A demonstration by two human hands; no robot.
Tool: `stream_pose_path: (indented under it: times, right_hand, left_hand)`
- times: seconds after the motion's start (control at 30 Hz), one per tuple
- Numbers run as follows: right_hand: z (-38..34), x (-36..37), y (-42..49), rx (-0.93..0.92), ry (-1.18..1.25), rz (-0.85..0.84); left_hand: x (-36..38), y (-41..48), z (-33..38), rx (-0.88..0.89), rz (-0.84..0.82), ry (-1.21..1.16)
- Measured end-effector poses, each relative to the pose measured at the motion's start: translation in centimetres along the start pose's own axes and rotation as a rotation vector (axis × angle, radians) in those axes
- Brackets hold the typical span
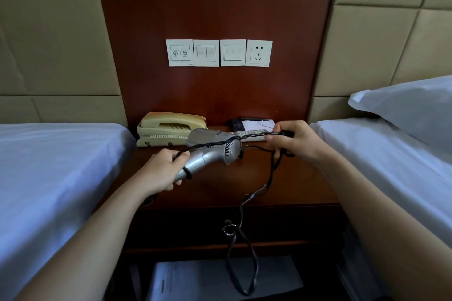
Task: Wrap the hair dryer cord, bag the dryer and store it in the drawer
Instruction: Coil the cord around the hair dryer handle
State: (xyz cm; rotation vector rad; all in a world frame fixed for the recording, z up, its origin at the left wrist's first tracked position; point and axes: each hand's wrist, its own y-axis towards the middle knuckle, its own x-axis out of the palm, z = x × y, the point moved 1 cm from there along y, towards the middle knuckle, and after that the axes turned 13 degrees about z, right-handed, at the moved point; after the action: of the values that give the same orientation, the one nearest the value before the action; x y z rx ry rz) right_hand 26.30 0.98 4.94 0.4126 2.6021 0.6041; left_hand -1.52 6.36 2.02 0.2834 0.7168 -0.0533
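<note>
A silver hair dryer (212, 148) is held above the wooden nightstand (220, 186), its rear grille facing right. My left hand (162, 170) grips its handle, where one loop of black cord circles the handle. The black cord (254, 138) runs taut across the dryer body to my right hand (293, 140), which pinches it. From there the cord hangs down in a long loop past the drawer front (195, 225) with its metal ring pull (228, 228). No bag is in view.
A beige telephone (168, 129) sits at the nightstand's back left, a remote (249, 134) and a notepad (256, 123) at the back right. White-sheeted beds (49, 166) flank both sides. Switches and a wall socket (259, 53) are above. Papers (195, 278) lie on the lower shelf.
</note>
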Motion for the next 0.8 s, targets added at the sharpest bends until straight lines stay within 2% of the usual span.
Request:
stream_pose_path:
  times: [0.17, 0.23, 0.33, 0.47, 0.63, 0.8]
  right_hand:
    - [1.0, 0.1, 0.3, 0.134, 0.180, -0.061]
    - [1.6, 0.1, 0.4, 0.185, 0.137, -0.086]
    - [2.4, 0.2, 0.7, 0.172, 0.033, -0.080]
    - [2.8, 0.6, 1.2, 0.074, -0.038, 0.026]
    - [4.1, 0.9, 1.5, 0.080, -0.035, 0.082]
    - [5.6, 0.9, 1.2, 0.218, -0.103, 0.031]
  left_hand:
    - [-0.1, 0.1, -0.2, 0.000, -0.028, 0.020]
    - [-0.3, 0.1, -0.3, -0.006, -0.048, 0.019]
    - [-0.5, 0.1, -0.5, -0.045, -0.109, -0.002]
    - [-0.4, -0.5, -0.5, -0.124, -0.259, -0.058]
    - [0.3, -1.4, 0.7, -0.179, -0.433, -0.233]
    - [0.9, -1.3, 1.6, -0.214, -0.615, -0.519]
